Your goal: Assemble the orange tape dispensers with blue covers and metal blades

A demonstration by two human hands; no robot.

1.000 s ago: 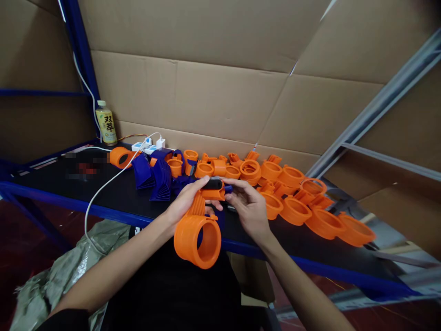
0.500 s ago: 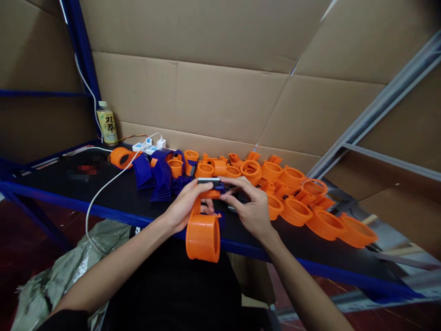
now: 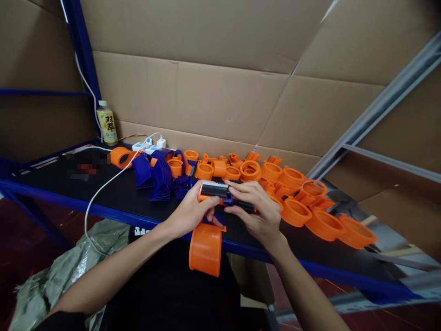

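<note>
The left hand (image 3: 191, 212) gripped the orange dispenser (image 3: 206, 232) by its handle over the worktop's (image 3: 113, 197) front edge, its drum (image 3: 205, 253) hanging below. The right hand (image 3: 260, 214) pinched its black-and-blue head (image 3: 215, 189), just beside the left thumb.

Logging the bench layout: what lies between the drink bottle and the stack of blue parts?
In the head view, a white power strip and an orange part on its side lie between the bottle and the blue parts.
</note>
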